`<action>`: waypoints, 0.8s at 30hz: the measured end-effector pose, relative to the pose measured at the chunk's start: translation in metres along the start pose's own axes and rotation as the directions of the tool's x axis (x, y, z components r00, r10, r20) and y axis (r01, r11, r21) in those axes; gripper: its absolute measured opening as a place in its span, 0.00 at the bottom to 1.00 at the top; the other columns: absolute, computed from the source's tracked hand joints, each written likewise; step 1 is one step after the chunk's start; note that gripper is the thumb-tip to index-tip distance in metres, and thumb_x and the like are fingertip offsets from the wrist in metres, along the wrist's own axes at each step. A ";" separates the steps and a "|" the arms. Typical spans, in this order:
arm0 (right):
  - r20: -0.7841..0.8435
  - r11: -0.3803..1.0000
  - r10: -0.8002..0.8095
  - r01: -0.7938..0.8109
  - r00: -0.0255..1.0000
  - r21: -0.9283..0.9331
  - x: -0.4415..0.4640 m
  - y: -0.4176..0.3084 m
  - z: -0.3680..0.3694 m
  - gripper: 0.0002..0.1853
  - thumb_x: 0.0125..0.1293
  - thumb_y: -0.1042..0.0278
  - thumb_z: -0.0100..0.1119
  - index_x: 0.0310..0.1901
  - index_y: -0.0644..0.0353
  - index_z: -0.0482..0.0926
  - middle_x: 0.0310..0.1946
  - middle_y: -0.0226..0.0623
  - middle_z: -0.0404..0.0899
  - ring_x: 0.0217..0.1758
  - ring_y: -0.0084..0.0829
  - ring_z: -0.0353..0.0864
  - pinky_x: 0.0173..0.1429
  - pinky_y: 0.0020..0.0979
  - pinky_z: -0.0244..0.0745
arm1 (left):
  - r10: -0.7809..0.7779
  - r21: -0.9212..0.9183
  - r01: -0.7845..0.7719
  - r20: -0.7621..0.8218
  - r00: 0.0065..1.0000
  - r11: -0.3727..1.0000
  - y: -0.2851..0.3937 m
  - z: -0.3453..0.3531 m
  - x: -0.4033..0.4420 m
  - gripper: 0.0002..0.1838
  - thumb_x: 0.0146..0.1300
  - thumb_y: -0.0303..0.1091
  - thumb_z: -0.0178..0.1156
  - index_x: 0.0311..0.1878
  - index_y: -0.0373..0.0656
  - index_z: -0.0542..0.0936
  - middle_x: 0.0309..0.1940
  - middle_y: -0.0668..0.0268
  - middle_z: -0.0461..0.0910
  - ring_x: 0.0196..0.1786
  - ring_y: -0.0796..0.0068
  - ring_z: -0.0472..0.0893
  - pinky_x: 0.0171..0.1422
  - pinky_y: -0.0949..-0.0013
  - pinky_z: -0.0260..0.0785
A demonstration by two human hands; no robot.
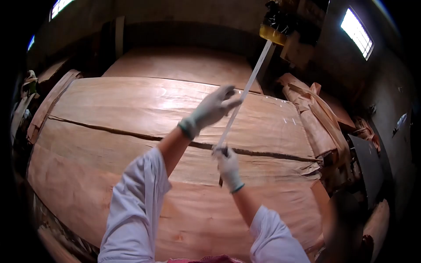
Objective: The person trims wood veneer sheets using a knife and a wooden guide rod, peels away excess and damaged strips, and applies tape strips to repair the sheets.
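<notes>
My left hand [212, 109], in a white glove with a green cuff, is open beside a long white tape strip [250, 85]. Its fingers are apart and the thumb side reaches the strip; whether it touches cannot be made out. The strip runs tautly down from a yellow and black holder [272, 34] overhead. My right hand [229, 168], gloved too, is closed at the strip's lower end, with a slim dark-handled tool whose kind is unclear. Both hands are above wood veneer sheets [131, 98], split lengthwise by a dark, ragged gap [131, 133].
Another stack of veneer [184, 65] lies behind. Rolled, torn veneer pieces [311, 114] hang over the right side. A dark panel [366, 168] leans farther right. Short white marks [289, 120] show on the sheet near its right back corner.
</notes>
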State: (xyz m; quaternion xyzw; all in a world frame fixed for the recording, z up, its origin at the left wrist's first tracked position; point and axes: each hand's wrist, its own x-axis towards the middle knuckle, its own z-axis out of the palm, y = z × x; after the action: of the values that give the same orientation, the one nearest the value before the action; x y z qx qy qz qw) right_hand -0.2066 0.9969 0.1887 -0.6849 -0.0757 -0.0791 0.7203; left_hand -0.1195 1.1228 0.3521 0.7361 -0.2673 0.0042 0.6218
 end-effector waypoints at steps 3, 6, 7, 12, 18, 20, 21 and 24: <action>-0.016 0.968 0.231 -0.232 0.973 -0.100 -0.083 0.042 0.006 0.08 0.68 0.66 0.56 0.37 0.63 0.78 0.29 0.28 0.77 0.33 0.19 0.72 0.39 0.25 0.70 | 0.026 -0.229 0.023 0.208 0.978 0.973 0.052 -0.006 0.031 0.20 0.69 0.47 0.54 0.55 0.44 0.77 0.43 0.64 0.84 0.50 0.75 0.82 0.44 0.71 0.74; 0.057 0.896 0.410 -0.390 0.910 -0.213 -0.172 0.053 -0.003 0.07 0.67 0.70 0.56 0.38 0.64 0.78 0.29 0.29 0.78 0.34 0.21 0.75 0.41 0.25 0.72 | 0.058 -0.503 0.062 0.218 0.974 0.862 0.076 -0.015 0.051 0.13 0.71 0.32 0.51 0.51 0.34 0.76 0.42 0.59 0.83 0.45 0.72 0.84 0.43 0.77 0.78; 0.055 0.875 0.468 -0.454 0.882 -0.169 -0.203 0.055 -0.008 0.08 0.68 0.68 0.56 0.38 0.64 0.78 0.29 0.29 0.78 0.33 0.20 0.75 0.41 0.24 0.72 | 0.037 -0.549 0.098 0.230 0.972 0.830 0.082 -0.018 0.052 0.13 0.71 0.31 0.50 0.51 0.32 0.76 0.43 0.57 0.82 0.46 0.71 0.83 0.43 0.78 0.78; -0.011 0.778 0.605 -0.594 0.796 -0.206 -0.308 0.034 -0.039 0.10 0.70 0.64 0.57 0.38 0.64 0.78 0.28 0.28 0.77 0.32 0.16 0.73 0.38 0.22 0.70 | -0.040 -0.582 0.134 0.172 0.984 0.802 0.075 -0.011 0.037 0.10 0.72 0.32 0.49 0.40 0.35 0.76 0.25 0.70 0.72 0.25 0.82 0.71 0.28 0.80 0.68; -0.119 0.808 0.402 -0.413 0.908 -0.421 -0.351 0.001 -0.055 0.06 0.67 0.70 0.56 0.40 0.63 0.77 0.27 0.28 0.76 0.30 0.16 0.72 0.35 0.21 0.70 | -0.033 -0.586 0.031 0.007 0.999 0.810 0.063 -0.035 0.003 0.09 0.70 0.27 0.46 0.47 0.38 0.75 0.17 0.77 0.61 0.16 0.85 0.58 0.18 0.79 0.50; -0.081 0.815 0.269 -0.271 0.960 -0.512 -0.357 -0.019 -0.049 0.05 0.66 0.74 0.55 0.41 0.63 0.76 0.29 0.29 0.80 0.29 0.16 0.75 0.35 0.21 0.72 | -0.066 -0.538 -0.029 -0.157 0.985 0.842 0.060 -0.065 -0.023 0.11 0.69 0.26 0.46 0.50 0.39 0.75 0.17 0.78 0.61 0.16 0.86 0.58 0.18 0.80 0.49; -0.104 0.862 0.198 -0.223 0.975 -0.455 -0.363 -0.029 -0.042 0.04 0.65 0.77 0.55 0.40 0.64 0.75 0.29 0.32 0.82 0.29 0.18 0.78 0.36 0.23 0.75 | -0.130 -0.488 -0.029 -0.289 0.949 0.872 0.068 -0.088 -0.042 0.12 0.68 0.25 0.46 0.52 0.39 0.75 0.17 0.78 0.60 0.16 0.86 0.58 0.18 0.80 0.49; -0.007 0.904 0.044 -0.043 0.999 -0.425 -0.382 -0.058 -0.034 0.03 0.62 0.81 0.56 0.36 0.65 0.73 0.25 0.37 0.79 0.27 0.24 0.80 0.34 0.26 0.77 | -0.223 -0.579 -0.095 -0.453 0.863 0.809 0.078 -0.187 -0.125 0.14 0.70 0.27 0.49 0.56 0.40 0.72 0.16 0.78 0.58 0.16 0.85 0.56 0.19 0.81 0.49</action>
State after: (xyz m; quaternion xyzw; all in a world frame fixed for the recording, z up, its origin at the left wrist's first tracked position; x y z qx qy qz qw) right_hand -0.5915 0.9640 0.1603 -0.8271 -0.0423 -0.0768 0.5552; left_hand -0.1964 1.3364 0.4234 0.4911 -0.0590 0.0912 0.8643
